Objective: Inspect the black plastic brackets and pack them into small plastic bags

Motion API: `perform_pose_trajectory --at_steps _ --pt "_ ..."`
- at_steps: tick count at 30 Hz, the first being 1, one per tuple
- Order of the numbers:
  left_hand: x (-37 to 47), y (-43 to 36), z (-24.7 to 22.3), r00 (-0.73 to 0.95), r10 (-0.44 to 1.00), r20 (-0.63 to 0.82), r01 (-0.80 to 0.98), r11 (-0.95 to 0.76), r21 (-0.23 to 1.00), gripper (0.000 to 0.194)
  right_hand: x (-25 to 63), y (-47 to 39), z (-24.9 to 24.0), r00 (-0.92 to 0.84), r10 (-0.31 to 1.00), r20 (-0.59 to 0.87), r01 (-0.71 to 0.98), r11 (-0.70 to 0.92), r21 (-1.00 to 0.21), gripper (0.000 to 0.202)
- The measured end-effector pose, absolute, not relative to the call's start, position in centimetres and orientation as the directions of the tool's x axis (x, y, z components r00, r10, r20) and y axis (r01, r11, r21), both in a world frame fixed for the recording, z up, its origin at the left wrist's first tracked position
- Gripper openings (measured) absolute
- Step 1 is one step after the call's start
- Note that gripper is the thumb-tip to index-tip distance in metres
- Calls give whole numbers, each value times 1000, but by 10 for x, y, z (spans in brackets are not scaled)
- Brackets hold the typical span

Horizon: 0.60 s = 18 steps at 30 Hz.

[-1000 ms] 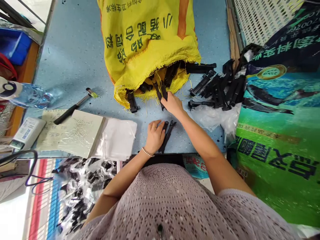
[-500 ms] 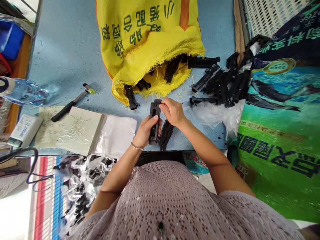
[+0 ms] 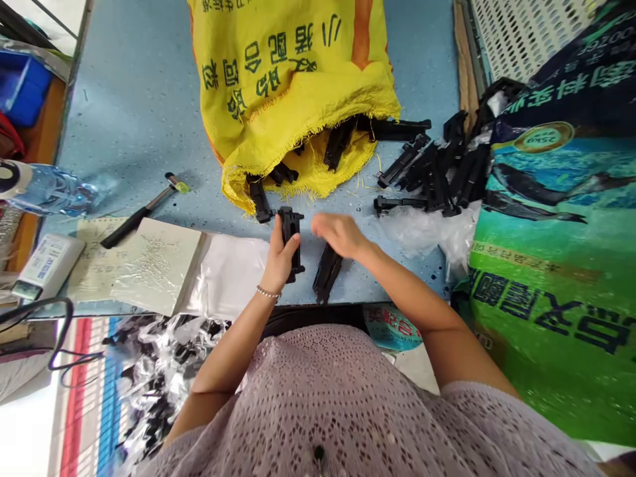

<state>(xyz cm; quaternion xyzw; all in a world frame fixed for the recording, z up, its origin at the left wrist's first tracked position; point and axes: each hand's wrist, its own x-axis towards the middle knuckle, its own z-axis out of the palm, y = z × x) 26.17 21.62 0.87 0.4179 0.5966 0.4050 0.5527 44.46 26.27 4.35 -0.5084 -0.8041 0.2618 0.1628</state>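
Note:
My left hand is closed round a long black plastic part with a slot along its middle, held upright just above the table near the sack's mouth. To the right, apart from that part, my right hand has its fingers stretched out, slightly blurred, with nothing seen in them. Below the right hand, a second black plastic part lies slanted at the table's front edge. The yellow woven sack lies in front of both hands, several black parts showing in its open mouth.
A heap of black parts and clear plastic film lie to the right, beside a green-blue sack. On the left are a small black-handled hammer, a pad bearing tiny pieces, a white box and a water bottle.
My left hand has moved left with the black plastic part and turned it. My right hand has come off that part, its fingers straightening.

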Motion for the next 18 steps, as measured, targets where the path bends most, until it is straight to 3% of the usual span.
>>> perform_pose_trajectory --at_steps 2,4,7,10,13,16,18 --pt "275 202 -2 -73 956 -285 293 294 910 85 452 317 45 -152 988 18 847 139 -512 58" --pt "289 187 -8 -56 951 -303 454 294 841 94 458 370 41 98 993 -67 918 -116 -380 60" --pt "295 175 -9 -5 959 -284 475 252 843 90 465 414 33 103 974 -201 939 -162 -303 72" --pt "283 185 -3 8 981 -194 287 184 940 78 471 393 35 99 982 -162 906 -157 -394 55" --pt "273 212 13 40 981 -187 -87 190 978 65 471 316 46 76 995 -62 792 -98 -602 44" --pt "274 238 31 130 940 -315 -460 339 821 57 463 232 54 -167 986 -21 635 91 -767 43" --pt "275 245 41 190 895 -404 -541 439 718 49 459 200 57 -367 929 -48 563 181 -806 35"
